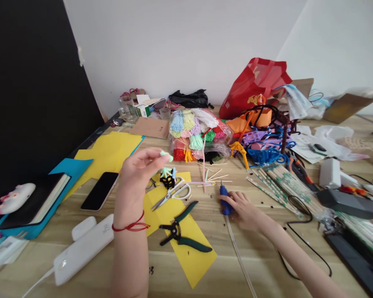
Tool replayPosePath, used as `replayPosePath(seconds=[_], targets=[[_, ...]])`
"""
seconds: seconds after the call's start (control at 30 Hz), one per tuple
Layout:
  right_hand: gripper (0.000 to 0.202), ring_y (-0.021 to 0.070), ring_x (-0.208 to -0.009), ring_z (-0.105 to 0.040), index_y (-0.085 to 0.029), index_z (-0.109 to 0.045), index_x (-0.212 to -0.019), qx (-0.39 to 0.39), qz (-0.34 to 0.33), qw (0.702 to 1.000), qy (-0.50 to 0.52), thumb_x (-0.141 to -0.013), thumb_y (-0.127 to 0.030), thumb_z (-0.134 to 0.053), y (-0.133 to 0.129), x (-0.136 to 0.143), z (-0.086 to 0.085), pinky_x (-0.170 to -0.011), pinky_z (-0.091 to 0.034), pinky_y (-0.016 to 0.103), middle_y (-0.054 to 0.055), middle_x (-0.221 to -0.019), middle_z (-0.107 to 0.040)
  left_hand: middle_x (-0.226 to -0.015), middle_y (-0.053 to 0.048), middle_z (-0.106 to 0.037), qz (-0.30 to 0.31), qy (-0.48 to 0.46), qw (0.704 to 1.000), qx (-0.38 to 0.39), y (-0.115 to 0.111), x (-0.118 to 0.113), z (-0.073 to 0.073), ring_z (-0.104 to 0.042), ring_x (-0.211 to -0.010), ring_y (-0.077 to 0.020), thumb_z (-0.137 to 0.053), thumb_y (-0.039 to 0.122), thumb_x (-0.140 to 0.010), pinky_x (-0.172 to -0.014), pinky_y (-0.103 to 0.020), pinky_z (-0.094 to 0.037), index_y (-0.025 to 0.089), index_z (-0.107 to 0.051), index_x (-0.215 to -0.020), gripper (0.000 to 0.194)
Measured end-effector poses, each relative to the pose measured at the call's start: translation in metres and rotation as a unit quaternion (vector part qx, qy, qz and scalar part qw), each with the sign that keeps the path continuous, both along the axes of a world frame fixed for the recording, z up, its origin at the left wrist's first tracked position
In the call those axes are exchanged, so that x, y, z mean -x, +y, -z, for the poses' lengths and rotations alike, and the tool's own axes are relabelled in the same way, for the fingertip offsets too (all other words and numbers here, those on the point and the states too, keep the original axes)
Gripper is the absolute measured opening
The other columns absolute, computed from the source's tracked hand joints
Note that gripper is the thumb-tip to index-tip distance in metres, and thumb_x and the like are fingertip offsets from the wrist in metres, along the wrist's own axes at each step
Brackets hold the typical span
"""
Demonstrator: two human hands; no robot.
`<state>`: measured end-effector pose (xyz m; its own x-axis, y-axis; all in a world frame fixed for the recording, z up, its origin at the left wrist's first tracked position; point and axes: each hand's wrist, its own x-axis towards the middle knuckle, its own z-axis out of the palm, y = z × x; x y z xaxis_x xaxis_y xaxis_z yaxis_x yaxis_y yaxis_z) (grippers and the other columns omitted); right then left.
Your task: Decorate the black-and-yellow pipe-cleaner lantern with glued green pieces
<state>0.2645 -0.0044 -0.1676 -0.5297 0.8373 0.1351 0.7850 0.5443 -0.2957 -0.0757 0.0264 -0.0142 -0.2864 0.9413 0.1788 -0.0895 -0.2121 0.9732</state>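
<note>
My left hand (136, 174) is raised over the table, thumb and fingers pinched on a small mint-green fuzzy piece (167, 156), perhaps bent pipe cleaner. My right hand (240, 209) wraps around a blue hot glue gun (225, 199) at table level, and a long clear glue stick (237, 252) trails from its back end. Just beyond my left hand stands a small black lattice pot (167, 180) with mint-green stems on top. White-handled scissors (174, 193) and green-handled wire strippers (178, 236) lie between my hands on yellow paper (197, 265).
Bundled coloured pipe cleaners (195, 132) sit in plastic at the back. Loose wooden sticks (215, 174) and a pink pipe cleaner (204, 165) lie before them. A phone (99, 191) and white power strip (83, 252) are left; pliers (301, 169) and a black cable (310, 244) right.
</note>
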Motion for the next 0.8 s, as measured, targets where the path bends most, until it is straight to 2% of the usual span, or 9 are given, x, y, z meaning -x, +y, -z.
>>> replayPosePath(seconds=[0.07,0.13,0.27,0.37,0.43,0.5,0.6,0.7,0.8], targets=[[0.072,0.0377,-0.100,-0.064,-0.027,-0.069,-0.120,-0.008,0.025,0.999,0.019,-0.056,0.003,-0.054,0.003,0.000,-0.014,-0.088,-0.051,0.056,0.015,-0.110,-0.070,-0.084,-0.001,-0.073,0.001,0.005,1.000,0.001,0.000,0.001,-0.001,-0.064,-0.079,-0.0141,-0.087,0.025,-0.059,-0.071,-0.023,-0.051,0.021,-0.072,-0.064,0.016],[0.060,0.0380,-0.100,-0.063,-0.023,-0.071,-0.113,-0.018,0.047,0.997,0.053,-0.062,0.004,-0.053,0.010,0.015,-0.029,-0.088,-0.050,0.058,0.018,-0.106,-0.069,-0.084,-0.001,-0.073,0.001,0.009,1.000,0.001,0.000,0.003,-0.001,-0.063,-0.078,-0.0138,-0.087,0.027,-0.060,-0.068,-0.022,-0.051,0.021,-0.072,-0.063,0.016],[0.040,0.0266,-0.099,-0.066,-0.021,-0.069,-0.114,0.010,0.002,0.986,0.166,-0.083,-0.005,-0.051,0.040,0.087,-0.049,-0.090,-0.054,0.045,0.013,-0.109,-0.069,-0.081,-0.001,-0.072,-0.007,0.015,1.000,-0.007,0.000,0.006,-0.001,-0.062,-0.077,-0.0136,-0.087,0.027,-0.060,-0.066,-0.022,-0.049,0.022,-0.073,-0.062,0.014],[0.024,0.0226,-0.094,-0.068,-0.019,-0.071,-0.104,0.036,-0.020,0.962,0.270,-0.090,-0.013,-0.053,0.070,0.143,-0.059,-0.086,-0.056,0.039,0.011,-0.105,-0.071,-0.081,-0.002,-0.072,-0.020,0.015,1.000,-0.013,-0.002,0.009,-0.003,-0.063,-0.078,-0.0146,-0.088,0.026,-0.057,-0.066,-0.023,-0.050,0.022,-0.073,-0.061,0.016],[0.020,0.0217,-0.088,-0.069,-0.018,-0.072,-0.100,0.058,-0.018,0.939,0.338,-0.094,-0.022,-0.054,0.087,0.165,-0.071,-0.081,-0.057,0.038,0.011,-0.097,-0.074,-0.082,-0.002,-0.071,-0.013,0.007,1.000,-0.008,-0.004,0.011,-0.004,-0.063,-0.079,-0.0152,-0.089,0.026,-0.055,-0.067,-0.025,-0.051,0.021,-0.074,-0.061,0.017],[0.023,0.0211,-0.088,-0.071,-0.018,-0.074,-0.099,0.096,-0.037,0.914,0.394,-0.094,-0.034,-0.058,0.097,0.174,-0.089,-0.080,-0.058,0.037,0.010,-0.094,-0.076,-0.084,-0.002,-0.071,0.019,0.009,1.000,0.001,-0.005,0.014,-0.005,-0.064,-0.080,-0.0160,-0.089,0.027,-0.056,-0.070,-0.026,-0.053,0.022,-0.075,-0.061,0.017],[0.031,0.0189,-0.087,-0.074,-0.020,-0.077,-0.093,0.163,-0.088,0.879,0.439,-0.089,-0.048,-0.066,0.100,0.169,-0.121,-0.082,-0.059,0.034,0.006,-0.094,-0.079,-0.087,-0.003,-0.072,0.076,0.042,0.996,0.002,-0.004,0.016,-0.004,-0.065,-0.083,-0.0169,-0.089,0.032,-0.058,-0.074,-0.028,-0.052,0.022,-0.077,-0.062,0.016],[0.024,0.0153,-0.079,-0.073,-0.022,-0.079,-0.087,0.221,-0.124,0.851,0.460,-0.083,-0.045,-0.074,0.092,0.159,-0.143,-0.077,-0.059,0.030,0.002,-0.086,-0.080,-0.089,-0.004,-0.072,0.087,0.087,0.992,-0.011,-0.003,0.015,-0.001,-0.064,-0.083,-0.0178,-0.089,0.034,-0.062,-0.072,-0.030,-0.049,0.023,-0.078,-0.065,0.015],[0.012,0.0119,-0.072,-0.070,-0.023,-0.079,-0.081,0.297,-0.142,0.799,0.503,-0.075,-0.032,-0.083,0.086,0.154,-0.150,-0.069,-0.058,0.025,-0.001,-0.077,-0.078,-0.090,-0.005,-0.071,0.097,0.117,0.988,-0.012,-0.003,0.011,0.001,-0.065,-0.084,-0.0199,-0.088,0.037,-0.064,-0.070,-0.032,-0.047,0.023,-0.078,-0.065,0.017]])
